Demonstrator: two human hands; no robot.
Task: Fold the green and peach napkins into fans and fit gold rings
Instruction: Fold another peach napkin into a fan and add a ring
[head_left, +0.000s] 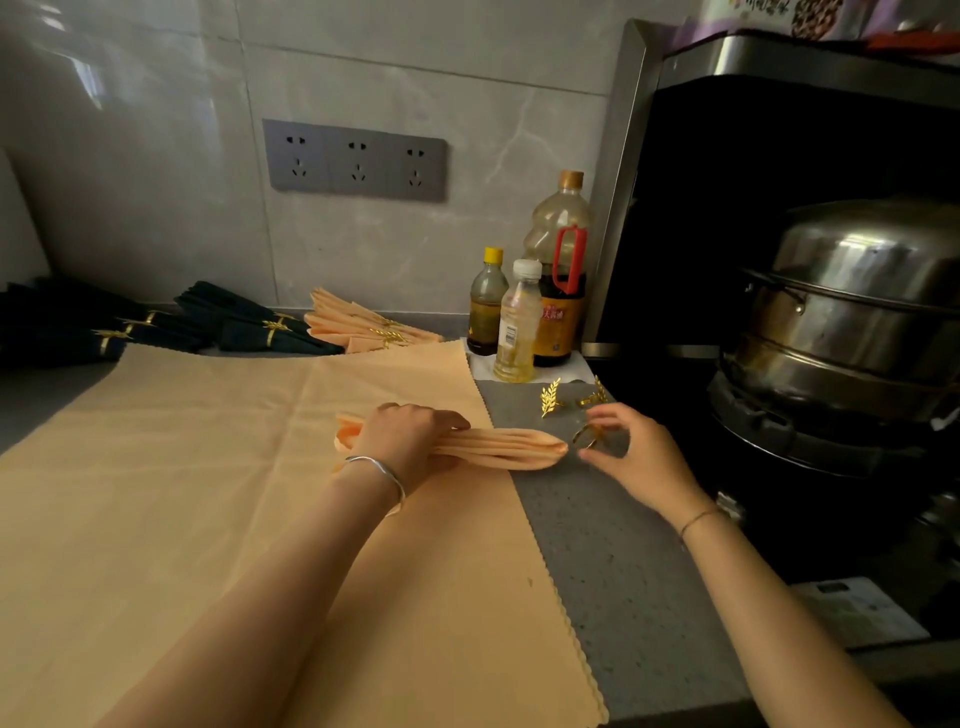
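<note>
Right now my left hand (410, 441) grips the pleated peach napkin (498, 447) at mid-frame, fingers curled round its folds, over a flat peach napkin (208, 493) spread on the worktop (597, 545). My right hand (634, 452) pinches a gold ring (589, 436) between thumb and fingers, just beside the bundle's right end. Two spare rings (550, 397) lie near the bottles (517, 322) above it.

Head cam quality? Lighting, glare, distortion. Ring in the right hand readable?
Head view: dim, right side nearly black; glare on the wall tiles top left and on the steel pot; fisheye bows the tile joints; green napkins read almost black; ring pinched by the right hand small, soft, but readable.
</note>
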